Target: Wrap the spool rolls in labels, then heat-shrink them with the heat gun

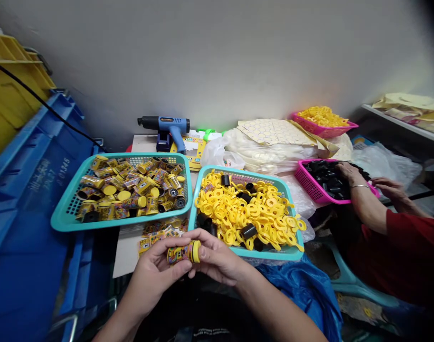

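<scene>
Both my hands are closed around a small cylindrical container [183,253] with a colourful printed wrap and a yellow cap at its right end. My left hand [159,261] grips the printed body, thumb below it. At the capped end, my right hand [217,259] pinches the yellow cap. Just beyond them, a teal basket [122,224] on the left holds many similar wrapped containers. The teal basket [270,254] on the right is heaped with yellow plastic caps [245,209] and a few black cylinders [249,231]. Flat printed labels [160,232] lie near my left fingers.
A blue heat gun [170,126] stands behind the left basket. Blue crates [32,199] line the left side. To the right, a co-worker's hand [350,173] reaches into a pink basket [309,187] of black pieces. Another pink basket [324,129] holds yellow parts.
</scene>
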Action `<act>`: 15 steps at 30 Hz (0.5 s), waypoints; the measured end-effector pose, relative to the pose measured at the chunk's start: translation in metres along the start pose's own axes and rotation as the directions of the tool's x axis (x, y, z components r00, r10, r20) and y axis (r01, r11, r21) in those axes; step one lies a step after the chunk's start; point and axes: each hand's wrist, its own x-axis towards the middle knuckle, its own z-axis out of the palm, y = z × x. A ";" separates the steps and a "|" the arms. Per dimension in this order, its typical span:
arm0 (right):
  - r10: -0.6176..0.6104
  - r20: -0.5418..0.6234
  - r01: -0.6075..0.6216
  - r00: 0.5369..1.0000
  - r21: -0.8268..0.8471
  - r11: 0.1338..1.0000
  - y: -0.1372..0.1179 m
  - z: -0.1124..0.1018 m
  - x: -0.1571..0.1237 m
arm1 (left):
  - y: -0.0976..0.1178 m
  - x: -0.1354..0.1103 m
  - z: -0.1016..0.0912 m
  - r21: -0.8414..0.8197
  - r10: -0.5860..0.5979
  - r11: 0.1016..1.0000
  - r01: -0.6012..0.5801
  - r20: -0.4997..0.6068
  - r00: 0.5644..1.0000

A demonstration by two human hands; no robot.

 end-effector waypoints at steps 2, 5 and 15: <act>0.001 0.001 -0.001 1.000 0.018 1.000 0.002 -0.002 0.002 | 0.003 -0.003 0.001 -0.002 -0.034 0.999 0.034 -0.024 0.999; 0.017 0.014 -0.017 1.000 0.010 1.000 0.002 -0.005 0.005 | 0.005 -0.006 0.004 0.010 -0.049 0.999 0.049 0.008 0.999; -0.500 -0.102 0.090 0.860 -0.934 0.345 -0.057 -0.009 -0.013 | 0.032 0.050 -0.050 0.523 0.454 0.805 -0.281 -0.239 0.858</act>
